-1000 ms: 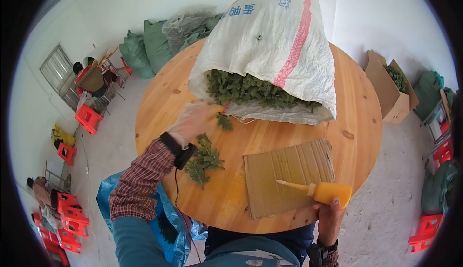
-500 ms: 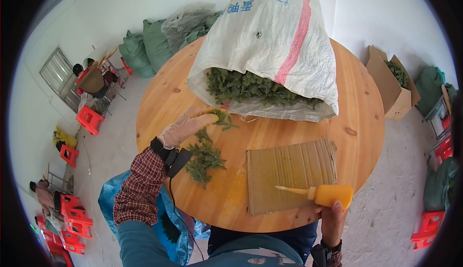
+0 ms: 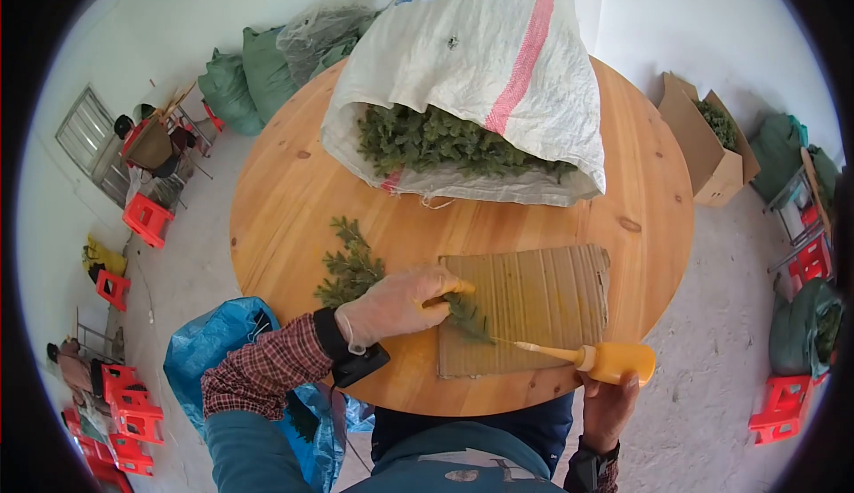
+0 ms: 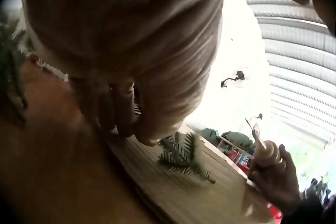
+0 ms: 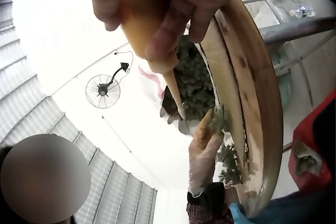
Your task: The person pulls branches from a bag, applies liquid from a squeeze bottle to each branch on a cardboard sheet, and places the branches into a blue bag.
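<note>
My left hand [image 3: 400, 302], in a thin clear glove, pinches a small green fir sprig [image 3: 469, 319] over the left part of a corrugated cardboard sheet [image 3: 543, 297]. In the left wrist view the sprig [image 4: 184, 157] sticks out beyond the fingertips. My bare right hand [image 3: 608, 411] grips a yellow-orange squeeze bottle [image 3: 623, 362] at the table's near edge. Its long thin nozzle [image 3: 543, 351] points left, the tip close to the sprig's end. Loose fir sprigs [image 3: 350, 266] lie on the wood beyond my left wrist.
A white woven sack [image 3: 445, 66] lies across the back of the round wooden table [image 3: 276, 199], its mouth facing me and full of greenery [image 3: 454, 141]. A blue bag [image 3: 209, 337] hangs low at left. Red stools [image 3: 147, 219] and a cardboard box [image 3: 698, 141] stand on the floor.
My left hand has picked up the sprig near the sack and carried it right and towards me, over the cardboard by the nozzle. The right hand keeps its grip on the bottle.
</note>
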`<state>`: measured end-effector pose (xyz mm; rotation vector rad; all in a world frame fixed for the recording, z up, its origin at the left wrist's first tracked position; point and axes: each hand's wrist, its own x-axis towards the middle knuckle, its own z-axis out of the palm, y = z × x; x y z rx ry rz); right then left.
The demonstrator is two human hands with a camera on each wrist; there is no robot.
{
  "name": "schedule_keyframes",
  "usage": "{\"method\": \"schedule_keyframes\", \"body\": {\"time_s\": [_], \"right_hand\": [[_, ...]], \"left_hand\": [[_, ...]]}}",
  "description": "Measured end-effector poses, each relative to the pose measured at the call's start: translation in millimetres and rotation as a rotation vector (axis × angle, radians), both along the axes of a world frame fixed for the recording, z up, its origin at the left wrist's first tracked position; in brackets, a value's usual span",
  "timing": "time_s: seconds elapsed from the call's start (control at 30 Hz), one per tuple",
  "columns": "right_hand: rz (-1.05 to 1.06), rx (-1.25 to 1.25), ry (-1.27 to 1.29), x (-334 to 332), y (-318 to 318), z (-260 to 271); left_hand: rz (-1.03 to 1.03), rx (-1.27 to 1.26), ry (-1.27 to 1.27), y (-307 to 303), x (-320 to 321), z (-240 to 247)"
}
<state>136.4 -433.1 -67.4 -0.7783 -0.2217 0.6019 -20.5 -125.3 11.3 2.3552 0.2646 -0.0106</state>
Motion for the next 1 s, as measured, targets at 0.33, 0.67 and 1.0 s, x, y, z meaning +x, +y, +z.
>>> {"method": "schedule_keyframes", "body": {"time_s": [0.33, 0.67, 1.0], "right_hand": [[-0.029, -0.093, -0.141, -0.9, 1.7, 4.8], [-0.094, -0.164, -0.206, 1.0, 8.8, 3.7], [-0.006, -0.373, -0.53, -9.9, 8.0, 11.0]], "left_hand": [[0.004, 0.604, -0.236, -19.3, -11.3, 21.6], [-0.136, 0.885, -0.142, -45.5, -22.9, -3.4], [-0.16, 0.859, -0.095, -57.1, -34.4, -17.7]]}}
